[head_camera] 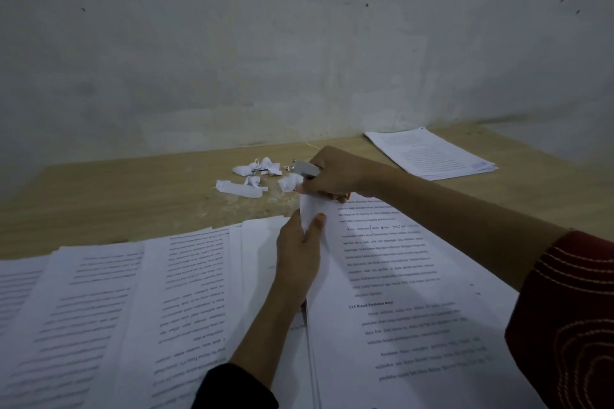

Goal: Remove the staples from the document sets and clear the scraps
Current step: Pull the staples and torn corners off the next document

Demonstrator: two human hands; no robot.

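Step now: You are on the staple step. Your left hand (pixel 299 249) and right hand (pixel 335 176) meet at the top corner of the document set (pixel 415 276) in the lower right of the frame.
Left fingers: They pinch the raised white corner of that set, thumb on top.
Right fingers: They are curled round a grey tool (pixel 307 169), likely a staple remover. They also seem to nip the tip of the same corner, but it is too dark to be sure.
Staple: You cannot see it. The hands hide it.
Scraps: A little heap of torn paper scraps (pixel 252 176) lies on the counter (pixel 116 202), just left of your right hand. It is not cleared yet.
Other papers: More sheets (pixel 99 309) fan out across the lower left. One neat stack (pixel 428 153) sits apart at the upper right.
Next move: I think you should hold the corner steady with the left hand and pull gently with the right, so the page does not rip.
Edges: The wall (pixel 299 60) closes the back of the counter. The fanned sheets lie right against the set you hold, so a big tug may drag them.
Open room: Bare counter shows left of the scraps, and between the scraps and the far stack. You could sweep the scraps that way.
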